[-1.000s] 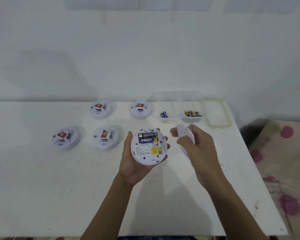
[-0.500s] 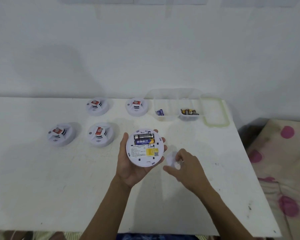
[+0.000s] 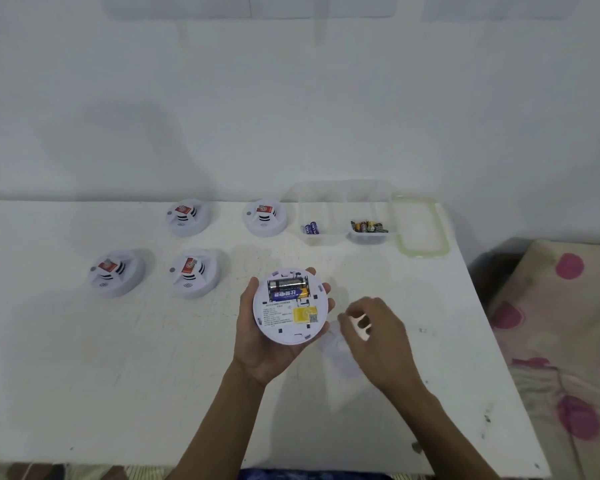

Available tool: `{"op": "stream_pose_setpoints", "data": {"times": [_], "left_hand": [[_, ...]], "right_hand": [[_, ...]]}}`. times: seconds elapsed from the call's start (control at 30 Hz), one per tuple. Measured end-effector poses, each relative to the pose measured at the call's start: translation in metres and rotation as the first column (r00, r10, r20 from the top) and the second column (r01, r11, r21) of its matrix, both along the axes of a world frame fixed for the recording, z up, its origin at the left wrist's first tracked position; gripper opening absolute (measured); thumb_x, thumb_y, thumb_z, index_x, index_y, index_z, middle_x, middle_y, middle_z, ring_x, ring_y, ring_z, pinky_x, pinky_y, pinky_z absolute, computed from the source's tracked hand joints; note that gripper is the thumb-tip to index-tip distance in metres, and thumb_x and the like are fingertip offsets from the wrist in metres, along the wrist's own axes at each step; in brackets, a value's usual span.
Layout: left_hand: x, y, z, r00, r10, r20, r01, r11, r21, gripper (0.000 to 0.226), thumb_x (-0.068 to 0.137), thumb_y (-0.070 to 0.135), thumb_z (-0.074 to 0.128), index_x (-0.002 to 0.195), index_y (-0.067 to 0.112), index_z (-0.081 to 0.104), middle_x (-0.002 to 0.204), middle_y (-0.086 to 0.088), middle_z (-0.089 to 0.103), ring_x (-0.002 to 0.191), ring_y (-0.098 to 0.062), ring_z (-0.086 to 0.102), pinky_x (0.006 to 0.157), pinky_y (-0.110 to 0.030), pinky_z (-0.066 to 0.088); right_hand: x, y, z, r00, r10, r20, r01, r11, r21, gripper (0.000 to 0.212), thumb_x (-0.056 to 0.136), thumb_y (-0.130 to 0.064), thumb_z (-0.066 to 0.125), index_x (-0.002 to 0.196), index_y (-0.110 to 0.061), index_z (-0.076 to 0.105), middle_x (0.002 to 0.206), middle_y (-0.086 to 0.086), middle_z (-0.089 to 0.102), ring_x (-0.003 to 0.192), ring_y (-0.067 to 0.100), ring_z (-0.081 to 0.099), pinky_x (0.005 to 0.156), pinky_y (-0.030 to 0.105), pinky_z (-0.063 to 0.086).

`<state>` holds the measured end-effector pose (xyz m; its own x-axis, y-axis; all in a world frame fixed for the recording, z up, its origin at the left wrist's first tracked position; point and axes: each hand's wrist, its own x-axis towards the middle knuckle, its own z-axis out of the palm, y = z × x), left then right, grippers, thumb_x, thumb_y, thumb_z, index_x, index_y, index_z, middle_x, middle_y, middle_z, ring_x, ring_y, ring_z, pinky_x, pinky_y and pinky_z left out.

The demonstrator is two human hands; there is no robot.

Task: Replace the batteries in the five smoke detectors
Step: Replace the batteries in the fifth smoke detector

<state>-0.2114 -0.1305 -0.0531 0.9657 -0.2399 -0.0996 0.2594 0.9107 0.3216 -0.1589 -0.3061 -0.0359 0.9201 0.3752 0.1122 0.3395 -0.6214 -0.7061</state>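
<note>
- Smoke detector work takes place on a long white table (image 3: 84, 375) filling the lower frame, with a white wall behind it.
- At right of frame lies a cream cloth with pink spots (image 3: 561, 341), beside the table's edge.
- A clear plastic container with two compartments (image 3: 343, 202) stands at upper centre-right of the table; just right of it lies its clear, green-rimmed lid (image 3: 421, 226).
- Four white round smoke detectors sit face up left of centre, each with a red sticker: two in the far row (image 3: 187, 217) (image 3: 264, 217), two in the nearer row (image 3: 115, 273) (image 3: 194, 271), all apart from each other.
- A fifth white round smoke detector (image 3: 290, 306) is at frame centre, back upward, cradled in the left hand (image 3: 274, 341); the palm lies under it, the thumb curls up its left rim and fingertips show past its right rim.
- The right hand (image 3: 374, 337), lower right of the detector and not touching it, has loosely bent fingers and grips nothing.
- A white round back cover (image 3: 336, 348) lies on the table, blurred, partly under the right hand.
- Its open bay, at the upper part of the back, holds a blue and yellow battery (image 3: 286, 294) below a silvery one (image 3: 286, 283).
- Blue batteries (image 3: 310, 228) lie in the left compartment, dark and gold batteries (image 3: 368, 226) in the right.
</note>
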Motion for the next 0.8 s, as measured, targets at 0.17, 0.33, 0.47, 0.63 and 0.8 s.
{"op": "stream_pose_setpoints", "data": {"times": [0.17,0.33,0.47,0.63,0.8], "left_hand": [[0.001,-0.007,0.001,0.999,0.048,-0.020,-0.047,0.997,0.062,0.072,0.085,0.054,0.057,0.140,0.010,0.043,0.139,-0.019,0.047,0.128,-0.035,0.044,0.111,-0.049,0.027],[0.001,-0.015,0.009,0.995,0.100,-0.024,-0.097,0.990,0.104,0.077,0.078,0.055,0.064,0.140,0.014,0.044,0.135,-0.016,0.052,0.122,-0.035,0.050,0.103,-0.051,0.037],[0.001,-0.019,0.010,0.989,0.142,-0.034,-0.136,0.981,0.139,0.078,0.078,0.054,0.064,0.140,0.013,0.044,0.134,-0.015,0.053,0.122,-0.034,0.050,0.104,-0.049,0.038],[0.001,-0.020,0.008,0.987,0.157,-0.023,-0.150,0.971,0.184,0.078,0.072,0.056,0.070,0.135,0.015,0.052,0.134,-0.013,0.055,0.121,-0.033,0.053,0.107,-0.050,0.033],[0.003,-0.016,0.000,0.986,0.163,-0.044,-0.147,0.957,0.252,0.063,0.087,0.056,0.053,0.135,0.016,0.052,0.137,-0.009,0.053,0.127,-0.029,0.049,0.108,-0.046,0.034]], "right_hand": [[-0.010,0.007,0.046,0.994,-0.017,0.105,-0.006,0.977,0.211,0.010,0.087,-0.017,0.064,0.082,-0.021,0.057,0.075,-0.012,0.059,0.073,0.009,0.055,0.060,0.012,0.046],[-0.019,0.020,0.057,0.995,0.058,0.076,-0.067,0.991,0.117,0.015,0.088,-0.033,0.062,0.094,-0.020,0.061,0.080,-0.014,0.058,0.064,0.000,0.053,0.055,0.005,0.042],[-0.020,0.026,0.059,0.997,0.057,0.055,-0.060,0.996,0.060,0.021,0.088,-0.035,0.062,0.101,-0.018,0.063,0.092,-0.007,0.064,0.070,0.005,0.055,0.061,0.006,0.041],[-0.024,0.028,0.061,1.000,0.025,0.010,-0.025,1.000,0.017,0.022,0.089,-0.036,0.060,0.105,-0.021,0.063,0.100,-0.008,0.064,0.082,0.008,0.060,0.069,0.013,0.052],[-0.024,0.035,0.067,0.992,-0.053,-0.117,0.058,0.998,0.038,0.012,0.091,-0.038,0.056,0.100,-0.030,0.057,0.097,-0.013,0.060,0.085,0.006,0.059,0.077,0.021,0.053]]}}
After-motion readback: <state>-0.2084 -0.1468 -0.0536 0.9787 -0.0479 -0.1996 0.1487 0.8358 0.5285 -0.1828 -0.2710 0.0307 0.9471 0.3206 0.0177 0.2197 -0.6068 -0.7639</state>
